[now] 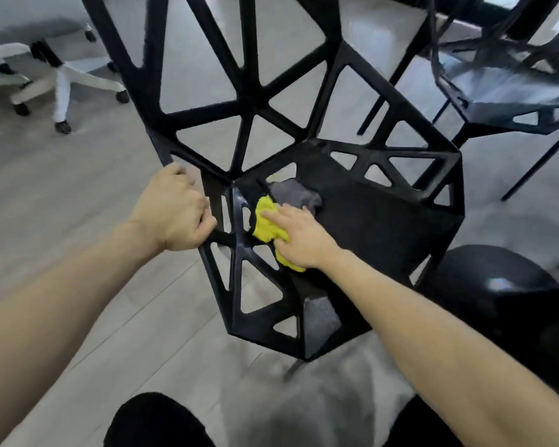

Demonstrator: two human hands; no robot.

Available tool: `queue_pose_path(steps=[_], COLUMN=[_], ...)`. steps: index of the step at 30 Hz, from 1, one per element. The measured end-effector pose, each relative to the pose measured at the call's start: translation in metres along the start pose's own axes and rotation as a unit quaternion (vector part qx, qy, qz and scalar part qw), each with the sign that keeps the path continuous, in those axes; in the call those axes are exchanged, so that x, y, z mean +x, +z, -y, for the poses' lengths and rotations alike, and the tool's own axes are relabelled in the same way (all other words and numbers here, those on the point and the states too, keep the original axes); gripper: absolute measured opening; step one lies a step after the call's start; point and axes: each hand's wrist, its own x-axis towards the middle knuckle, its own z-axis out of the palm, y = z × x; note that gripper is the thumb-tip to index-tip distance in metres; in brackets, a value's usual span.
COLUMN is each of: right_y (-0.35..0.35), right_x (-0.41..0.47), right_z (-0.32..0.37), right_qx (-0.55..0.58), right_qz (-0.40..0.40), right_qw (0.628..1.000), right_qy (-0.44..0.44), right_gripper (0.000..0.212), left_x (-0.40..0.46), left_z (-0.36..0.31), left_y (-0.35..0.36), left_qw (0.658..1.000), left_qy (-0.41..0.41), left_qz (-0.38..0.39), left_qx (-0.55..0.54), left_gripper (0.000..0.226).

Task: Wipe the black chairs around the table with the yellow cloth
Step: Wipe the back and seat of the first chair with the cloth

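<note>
Now the right hand (299,235) presses the yellow cloth (267,225) flat-fingered onto the near black chair (384,221) seat, while the left hand (175,214) grips its frame; next, probably sweep across.

Bright, even daylight; soft shadow on floor (304,411) near; wide-angle bending at edges; far corners smeared with blur.

Pale grey plank floor (78,188) throughout. Upper left — a white office chair (62,72) on a five-star base with black castors, seat partly out of frame. Lower right — a rounded, glossy black object (484,285), kind unclear.
</note>
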Motion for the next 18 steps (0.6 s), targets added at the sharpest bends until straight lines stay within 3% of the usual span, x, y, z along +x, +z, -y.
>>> queue_pose_path(steps=[6, 10, 18], right_y=[-0.013, -0.046, -0.108], right_x=[-0.141, -0.198, -0.335], right_z=[-0.015, 0.012, 0.095], right_qx=[0.027, 0.071, 0.225], right_qz=[0.062, 0.087, 0.008], right_qw=[0.997, 0.981, 0.854], right_qy=[0.023, 0.161, 0.468], right_gripper=[0.059, 0.054, 0.063], left_x=[-0.01, -0.035, -0.121], left_z=[-0.015, -0.047, -0.109], left_y=[-0.011, -0.033, -0.082], left_qw=[0.997, 0.986, 0.952], left_qy=[-0.024, -0.039, 0.069], left_qz=[0.067, 0.16, 0.294], left_qx=[-0.008, -0.019, -0.061], left_gripper=[0.058, 0.084, 0.095])
